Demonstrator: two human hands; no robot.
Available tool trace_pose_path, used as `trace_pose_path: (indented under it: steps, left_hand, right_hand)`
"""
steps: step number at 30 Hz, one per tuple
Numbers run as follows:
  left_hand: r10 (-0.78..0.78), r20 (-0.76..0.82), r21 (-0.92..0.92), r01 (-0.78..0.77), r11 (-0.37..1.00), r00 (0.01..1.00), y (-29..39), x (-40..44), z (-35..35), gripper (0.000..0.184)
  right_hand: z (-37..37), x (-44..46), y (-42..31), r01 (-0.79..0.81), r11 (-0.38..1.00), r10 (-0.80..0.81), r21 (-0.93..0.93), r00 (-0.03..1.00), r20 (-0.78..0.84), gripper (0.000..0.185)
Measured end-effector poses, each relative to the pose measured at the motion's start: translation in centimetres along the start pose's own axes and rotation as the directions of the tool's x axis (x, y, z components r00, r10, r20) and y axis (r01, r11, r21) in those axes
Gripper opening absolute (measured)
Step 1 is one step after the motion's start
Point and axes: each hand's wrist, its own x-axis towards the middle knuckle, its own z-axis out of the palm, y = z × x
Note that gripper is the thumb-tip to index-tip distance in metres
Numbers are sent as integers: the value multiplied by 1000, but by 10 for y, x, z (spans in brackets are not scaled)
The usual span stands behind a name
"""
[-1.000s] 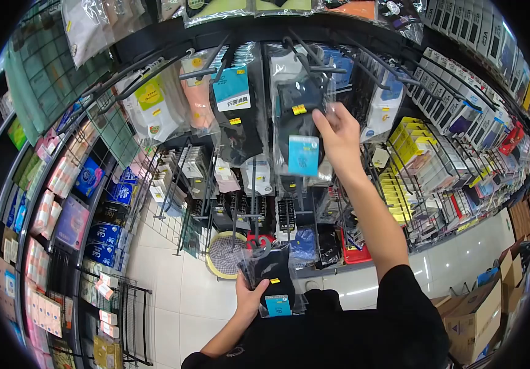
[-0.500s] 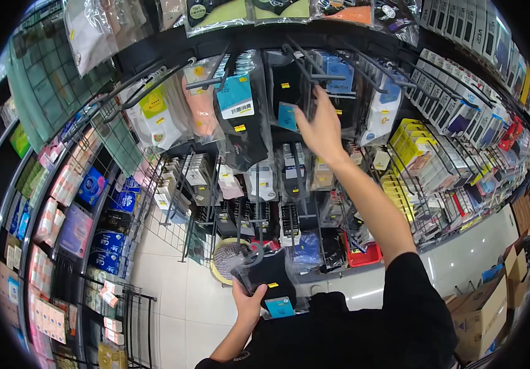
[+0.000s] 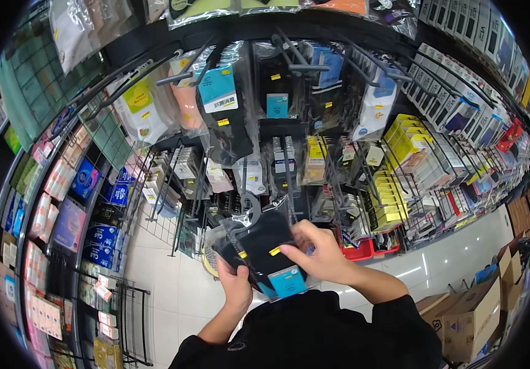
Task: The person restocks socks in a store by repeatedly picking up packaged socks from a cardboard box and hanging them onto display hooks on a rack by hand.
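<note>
In front of my chest are clear-bagged packs of black socks (image 3: 265, 237), with light-blue labels and yellow stickers. Two yellow stickers show, so at least two packs overlap. My left hand (image 3: 234, 284) is closed on their lower left edge, thumb on the front. On the right side, my right hand (image 3: 321, 252) grips the front pack, its thumb beside a yellow sticker and its fingers curled round the edge. A grey plastic hanger hook (image 3: 254, 206) sticks up at the top. Similar black packs (image 3: 275, 80) hang on a rack hook beyond my hands.
Metal display hooks (image 3: 305, 67) jut towards me, hung with bagged socks (image 3: 219, 104). Yellow boxes (image 3: 407, 141) line the right side. Shelves of packaged goods (image 3: 105, 246) and a wire rack (image 3: 136, 326) stand on the left. Cardboard boxes (image 3: 471, 323) sit at lower right, a red basket (image 3: 358, 249) under the display.
My right hand has come down from the hanging black packs to the packs in my left hand and now grips them. A second yellow sticker shows there. The view has shifted slightly.
</note>
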Motion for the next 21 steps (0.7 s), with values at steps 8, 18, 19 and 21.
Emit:
trace_pose_path:
  steps: [8, 18, 19, 21]
  left_hand:
    - [-158, -130, -13, 158, 987, 979, -3, -8, -2, 57]
    - [-224, -170, 102, 244, 965, 960, -15, -42, -9, 44]
    - [-223, -174, 103, 243, 965, 959, -14, -43, -10, 44]
    - [-219, -176, 119, 242, 963, 960, -14, -45, -13, 44]
  right_hand:
    - [-52, 33, -12, 166, 945, -58, 280, 932, -357, 21]
    - [-70, 90, -24, 327, 925, -225, 193, 882, -414, 18]
    - [-69, 91, -24, 327, 924, -225, 197, 883, -411, 18]
    - [-67, 95, -25, 323, 913, -205, 249, 891, -406, 18]
